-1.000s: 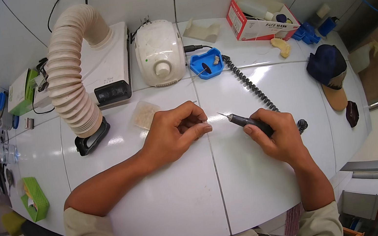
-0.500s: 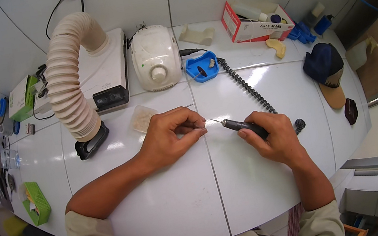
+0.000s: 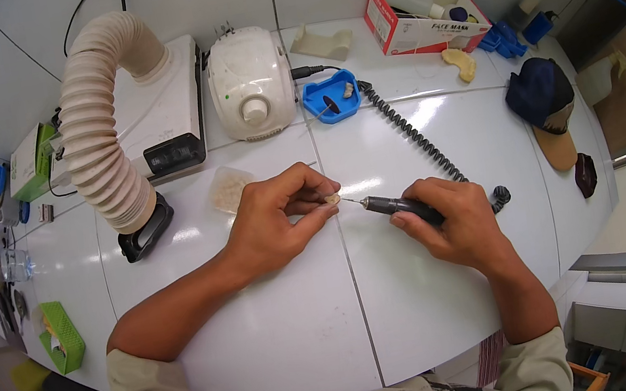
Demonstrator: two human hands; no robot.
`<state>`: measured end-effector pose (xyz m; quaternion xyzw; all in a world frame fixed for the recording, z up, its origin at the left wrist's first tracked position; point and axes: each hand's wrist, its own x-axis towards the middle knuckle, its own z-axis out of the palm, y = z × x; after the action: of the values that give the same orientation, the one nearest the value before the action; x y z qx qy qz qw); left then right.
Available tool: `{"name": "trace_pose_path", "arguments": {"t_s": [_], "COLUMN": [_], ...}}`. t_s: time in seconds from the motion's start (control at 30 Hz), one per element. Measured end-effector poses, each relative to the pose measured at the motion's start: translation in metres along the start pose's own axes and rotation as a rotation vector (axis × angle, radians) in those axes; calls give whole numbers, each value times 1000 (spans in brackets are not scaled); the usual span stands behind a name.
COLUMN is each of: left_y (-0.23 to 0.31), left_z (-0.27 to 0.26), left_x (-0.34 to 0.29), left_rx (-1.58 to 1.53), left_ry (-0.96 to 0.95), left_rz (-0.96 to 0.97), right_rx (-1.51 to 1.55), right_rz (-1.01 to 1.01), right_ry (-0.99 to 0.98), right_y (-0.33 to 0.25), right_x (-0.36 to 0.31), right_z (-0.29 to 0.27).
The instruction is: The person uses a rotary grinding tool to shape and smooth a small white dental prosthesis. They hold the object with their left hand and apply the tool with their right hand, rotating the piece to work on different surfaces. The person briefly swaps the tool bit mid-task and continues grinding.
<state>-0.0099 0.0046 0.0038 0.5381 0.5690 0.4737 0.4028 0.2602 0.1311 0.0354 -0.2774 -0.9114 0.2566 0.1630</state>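
My left hand [image 3: 270, 223] is closed in a pinch on a small cream piece, tooth-like in look [image 3: 332, 200], between thumb and fingertips. In my right hand [image 3: 461, 223] is a black rotary handpiece [image 3: 390, 204], gripped like a pen. Its thin metal bur points left at the cream piece; the tip is at the piece or just short of it, and I cannot tell whether they touch. Behind my left hand stands a clear plastic box [image 3: 229, 190] with small pale pieces in it. A black coiled cord [image 3: 418, 138] runs behind my right hand.
A ribbed suction hose [image 3: 92, 132] arches on the left and ends in a black nozzle [image 3: 147, 231]. At the back are a white control unit [image 3: 250, 82], a blue tray [image 3: 318, 90] and a mask box [image 3: 430, 31]. A cap [image 3: 543, 106] lies right, a green basket [image 3: 65, 337] left.
The cream piece now shows between my left fingertips, where before it was mostly hidden. The bur's tip has come closer to it. The whole view has shifted slightly.
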Motion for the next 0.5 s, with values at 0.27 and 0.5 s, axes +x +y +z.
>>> {"name": "trace_pose_path", "arguments": {"t_s": [0.27,0.5], "left_y": [1,0], "left_z": [0,-1], "left_x": [-2,-2], "left_rx": [18,46], "left_ry": [-28,-29], "left_rz": [14,49], "right_rx": [-44,-71], "right_rz": [-25,-27], "right_ry": [-2,-17], "right_y": [2,1], "right_x": [-3,-3], "right_z": [3,3]}}
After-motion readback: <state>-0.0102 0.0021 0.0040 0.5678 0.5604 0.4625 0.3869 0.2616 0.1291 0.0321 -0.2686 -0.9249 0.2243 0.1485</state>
